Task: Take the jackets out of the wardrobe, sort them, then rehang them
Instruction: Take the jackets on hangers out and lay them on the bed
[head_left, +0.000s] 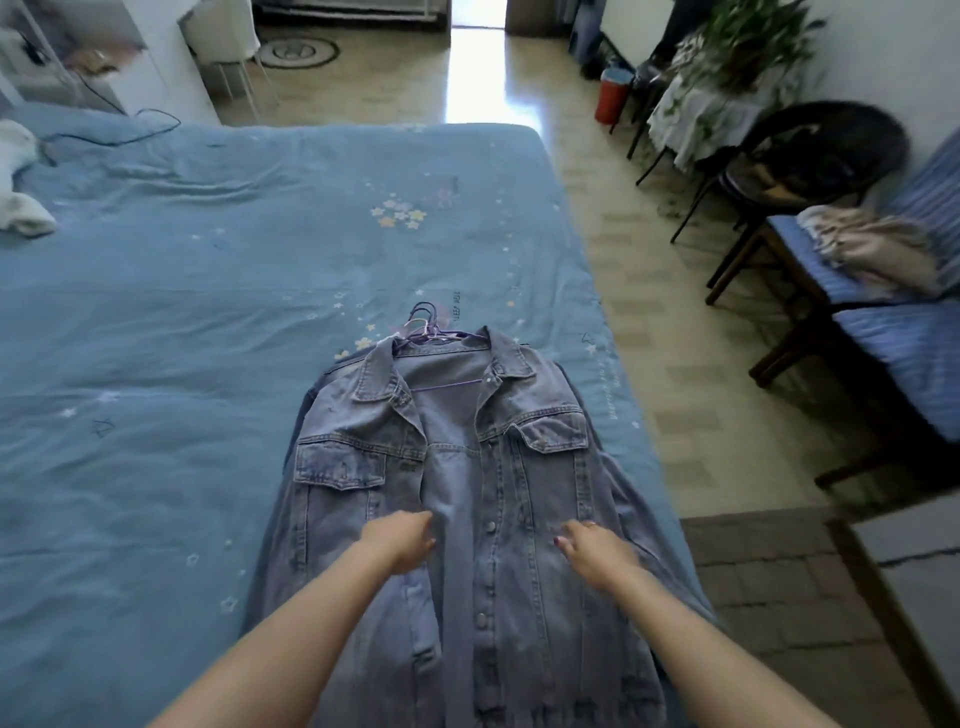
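A faded blue denim jacket (467, 467) lies face up on the blue bed (182, 338), collar away from me, on top of darker jackets whose edges show at its left side. Several purple hangers (428, 327) stick out at the collar. My left hand (402, 540) rests on the jacket's left front panel, fingers curled near the placket; whether it pinches the cloth is unclear. Over the right front panel, my right hand (597, 553) lies with its fingers loosely bent, touching the denim.
White cloth (21, 202) lies at the bed's far left. Right of the bed is tiled floor (649, 312), then a blue-cushioned wooden bench (893, 332) with a beige garment (878, 249), a black chair (810, 150) and a potted plant (748, 47).
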